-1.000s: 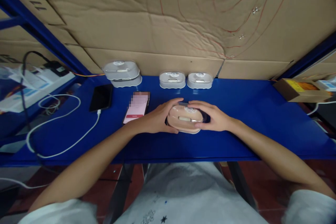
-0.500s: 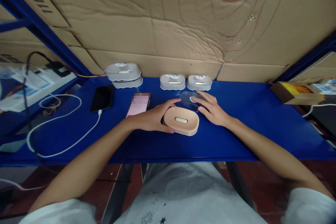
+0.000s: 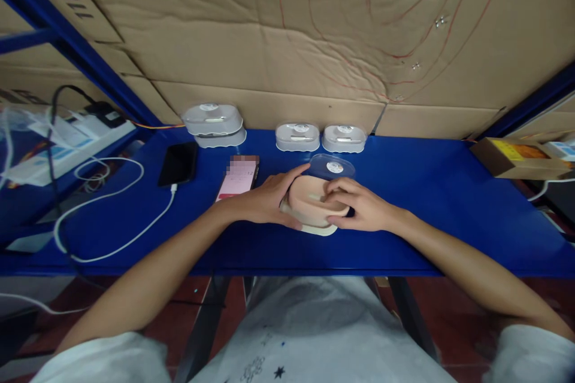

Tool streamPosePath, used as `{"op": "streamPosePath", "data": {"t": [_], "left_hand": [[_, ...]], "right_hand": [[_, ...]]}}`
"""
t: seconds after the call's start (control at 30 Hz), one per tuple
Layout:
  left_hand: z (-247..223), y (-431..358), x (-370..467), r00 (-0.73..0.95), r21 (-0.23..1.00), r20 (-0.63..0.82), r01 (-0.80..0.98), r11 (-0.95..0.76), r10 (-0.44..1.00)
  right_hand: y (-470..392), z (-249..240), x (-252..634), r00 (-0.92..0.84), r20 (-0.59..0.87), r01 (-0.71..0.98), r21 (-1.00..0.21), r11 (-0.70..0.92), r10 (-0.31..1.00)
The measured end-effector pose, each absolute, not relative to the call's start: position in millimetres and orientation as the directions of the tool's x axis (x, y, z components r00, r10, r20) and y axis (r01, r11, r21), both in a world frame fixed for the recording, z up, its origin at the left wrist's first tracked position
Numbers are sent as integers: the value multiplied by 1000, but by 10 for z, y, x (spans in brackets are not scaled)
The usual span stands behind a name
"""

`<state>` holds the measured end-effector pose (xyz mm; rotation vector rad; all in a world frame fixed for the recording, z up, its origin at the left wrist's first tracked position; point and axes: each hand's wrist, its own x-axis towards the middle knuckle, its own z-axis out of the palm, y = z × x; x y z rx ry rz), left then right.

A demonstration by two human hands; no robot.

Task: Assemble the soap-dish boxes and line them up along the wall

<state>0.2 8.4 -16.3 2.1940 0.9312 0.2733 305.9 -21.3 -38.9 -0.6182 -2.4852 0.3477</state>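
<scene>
A peach-coloured oval tray (image 3: 309, 200) is raised and tilted out of its pale outer base (image 3: 320, 230) on the blue table. My left hand (image 3: 265, 198) wraps round the left side of the soap-dish-like box, thumb at the far side and fingers near its front. At the right rim, my right hand (image 3: 362, 204) pinches the tray, with fingers inside it and the thumb outside. Just behind lies a clear oval lid (image 3: 321, 164) with a round white sticker, untouched by either hand.
Along the cardboard wall stand two grey clear-lidded boxes (image 3: 297, 137) side by side and a stacked pair (image 3: 214, 122). A lit phone (image 3: 238, 178) lies left of my hand, near a dark phone (image 3: 177, 164) on a white cable. A small carton (image 3: 505, 158) is at right.
My right hand has moved from the clear lid to the peach tray and gripped its right rim. The tray has risen and tilted in its base. My left hand keeps its hold.
</scene>
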Motion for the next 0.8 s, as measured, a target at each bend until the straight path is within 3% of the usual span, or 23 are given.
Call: {"op": "streamPosePath", "data": {"t": [0.23,0.47,0.57,0.67,0.8], "left_hand": [[-5,-5,-110,673,479,-230,707,-520,703],[142,-18,-202,777,484,-305,624,-613,550],[156,1,-238,776,559,-285,611,-561,562],[174,36,-252,758,729,-235,551,-406,608],[202,125,-208,553,944,-61,303,-132,831]], "right_hand": [[-140,-342,3160,-734,417,451,-290,844,535],[-99,-358,3250,-728,391,521,-220,825,563],[-101,-372,3245,-750,334,529,-214,821,571],[-104,-352,3250,-765,288,535,-214,817,576],[-133,-280,3268,-770,236,554,-212,805,592]]}}
